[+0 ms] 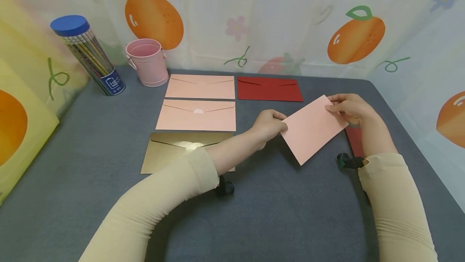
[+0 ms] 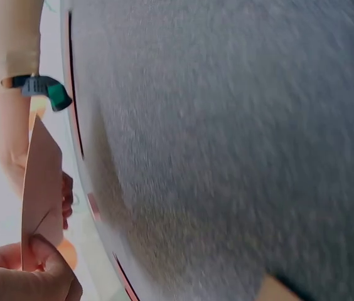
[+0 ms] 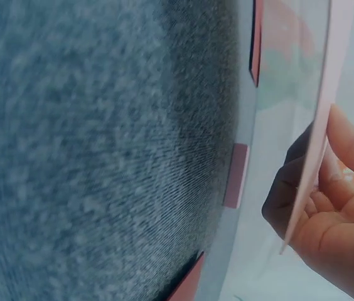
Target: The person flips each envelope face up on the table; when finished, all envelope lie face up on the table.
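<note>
Your left hand [image 1: 268, 124] pinches the left corner of the pink envelope [image 1: 313, 128] and your right hand [image 1: 349, 107] pinches its upper right edge, holding it tilted above the grey tabletop [image 1: 276, 205]. Two pink envelopes [image 1: 197, 100], a gold envelope [image 1: 170, 149] and a red envelope [image 1: 269, 89] lie to its left.

Pencil tube [image 1: 89, 54], pink bucket [image 1: 147, 62], and spare envelopes lie on the grey table [image 1: 91, 181].

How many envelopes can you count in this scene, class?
6: two pink ones and a gold one lying in a column, a red one at the back, a pink one held in both hands, and a red one partly hidden under the right arm.
</note>
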### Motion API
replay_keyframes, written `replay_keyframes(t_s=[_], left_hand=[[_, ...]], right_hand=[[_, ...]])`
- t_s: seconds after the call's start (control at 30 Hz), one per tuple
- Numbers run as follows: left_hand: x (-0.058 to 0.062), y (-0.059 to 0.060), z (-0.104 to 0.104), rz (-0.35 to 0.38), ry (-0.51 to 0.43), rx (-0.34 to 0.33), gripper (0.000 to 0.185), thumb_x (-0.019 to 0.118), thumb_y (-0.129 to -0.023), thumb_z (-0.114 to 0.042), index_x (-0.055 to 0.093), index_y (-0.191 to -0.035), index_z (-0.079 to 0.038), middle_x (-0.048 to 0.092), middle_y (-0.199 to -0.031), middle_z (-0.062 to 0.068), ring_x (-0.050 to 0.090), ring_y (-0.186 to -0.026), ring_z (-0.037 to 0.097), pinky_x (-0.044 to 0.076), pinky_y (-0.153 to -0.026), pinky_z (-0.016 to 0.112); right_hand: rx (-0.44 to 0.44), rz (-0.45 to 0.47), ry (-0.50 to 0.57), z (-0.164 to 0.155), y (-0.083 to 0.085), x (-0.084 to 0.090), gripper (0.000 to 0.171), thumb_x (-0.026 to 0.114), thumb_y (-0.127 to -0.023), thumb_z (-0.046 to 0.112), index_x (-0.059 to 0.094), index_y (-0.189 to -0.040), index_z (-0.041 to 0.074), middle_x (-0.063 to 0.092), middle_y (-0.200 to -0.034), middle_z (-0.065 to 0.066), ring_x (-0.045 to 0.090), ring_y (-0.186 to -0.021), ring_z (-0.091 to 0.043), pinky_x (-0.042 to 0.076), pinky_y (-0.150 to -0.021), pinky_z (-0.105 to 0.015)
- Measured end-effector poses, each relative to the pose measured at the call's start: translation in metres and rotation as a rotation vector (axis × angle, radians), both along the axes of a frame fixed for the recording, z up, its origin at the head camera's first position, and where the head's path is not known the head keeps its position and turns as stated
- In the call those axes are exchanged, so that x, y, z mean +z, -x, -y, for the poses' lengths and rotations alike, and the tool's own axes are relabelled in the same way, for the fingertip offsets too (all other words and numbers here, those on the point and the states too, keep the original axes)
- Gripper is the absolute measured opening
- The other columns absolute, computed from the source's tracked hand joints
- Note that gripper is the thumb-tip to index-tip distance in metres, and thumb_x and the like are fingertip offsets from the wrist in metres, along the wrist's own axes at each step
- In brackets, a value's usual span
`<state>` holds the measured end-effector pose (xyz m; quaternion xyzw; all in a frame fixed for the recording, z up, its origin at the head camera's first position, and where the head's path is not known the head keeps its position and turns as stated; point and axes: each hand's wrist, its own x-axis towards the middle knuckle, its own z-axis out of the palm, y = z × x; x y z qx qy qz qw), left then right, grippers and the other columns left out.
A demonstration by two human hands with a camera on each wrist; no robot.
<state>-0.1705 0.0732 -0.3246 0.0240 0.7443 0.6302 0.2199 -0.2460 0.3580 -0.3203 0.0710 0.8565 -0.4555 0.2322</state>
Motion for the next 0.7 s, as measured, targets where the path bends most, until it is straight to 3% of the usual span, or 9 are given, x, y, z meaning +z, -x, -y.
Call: replay_keyframes(t_s=[0.13,0.33,0.43,0.5,0.57,0.63,0.7], left_hand=[[0.003,0.005,0.011,0.009,-0.064,0.062,0.030,0.056,-0.093,-0.002,0.059,-0.123,0.002,0.060,-0.122,0.020,0.056,-0.087,0.019,0.051,-0.101,0.048],[0.002,0.013,0.027,0.043,-0.122,0.082,0.034,0.055,-0.096,-0.003,0.057,-0.129,0.004,0.056,-0.129,0.020,0.054,-0.090,0.016,0.049,-0.108,0.043],[0.001,0.018,0.034,0.066,-0.148,0.089,0.033,0.055,-0.096,-0.003,0.056,-0.129,0.003,0.056,-0.122,0.015,0.053,-0.092,0.015,0.048,-0.110,0.041],[0.000,0.021,0.038,0.074,-0.160,0.099,0.021,0.055,-0.096,-0.003,0.058,-0.116,0.002,0.055,-0.108,0.009,0.051,-0.090,0.015,0.048,-0.110,0.041],[-0.002,0.024,0.043,0.080,-0.175,0.114,0.002,0.054,-0.095,-0.002,0.055,-0.094,-0.002,0.049,-0.090,0.004,0.047,-0.085,0.016,0.048,-0.109,0.041],[-0.003,0.027,0.048,0.079,-0.181,0.134,0.023,0.054,-0.095,-0.002,0.043,-0.075,-0.007,0.040,-0.076,0.001,0.043,-0.080,0.017,0.049,-0.104,0.039],[-0.004,0.030,0.053,0.074,-0.178,0.150,0.036,0.055,-0.094,-0.002,0.033,-0.067,-0.011,0.035,-0.068,0.000,0.040,-0.077,0.017,0.049,-0.097,0.036]], right_hand=[[-0.029,0.001,0.067,0.003,-0.001,0.003,0.055,0.062,-0.097,0.035,0.036,-0.141,0.013,0.051,-0.101,0.017,0.057,-0.085,0.003,0.053,-0.078,-0.016],[-0.065,-0.028,0.138,0.011,-0.002,0.006,0.035,0.062,-0.097,0.031,0.042,-0.125,0.020,0.053,-0.093,0.017,0.057,-0.078,0.001,0.052,-0.069,-0.017],[-0.114,-0.016,0.238,0.018,-0.002,0.007,0.031,0.063,-0.097,0.024,0.044,-0.121,0.020,0.055,-0.092,0.015,0.060,-0.077,-0.002,0.054,-0.068,-0.020],[-0.148,-0.004,0.312,0.023,-0.002,0.007,0.029,0.063,-0.096,0.019,0.045,-0.118,0.019,0.057,-0.091,0.013,0.061,-0.076,-0.004,0.056,-0.069,-0.023],[-0.178,0.007,0.374,0.028,-0.002,0.008,0.028,0.062,-0.096,0.016,0.045,-0.117,0.020,0.057,-0.091,0.012,0.062,-0.077,-0.005,0.057,-0.069,-0.025],[-0.199,0.017,0.428,0.033,-0.002,0.009,0.027,0.061,-0.097,0.013,0.045,-0.118,0.020,0.058,-0.091,0.011,0.062,-0.079,-0.006,0.058,-0.070,-0.027],[-0.211,0.016,0.461,0.039,-0.003,0.009,0.028,0.059,-0.097,0.011,0.045,-0.120,0.019,0.059,-0.091,0.011,0.063,-0.080,-0.006,0.058,-0.070,-0.027]])
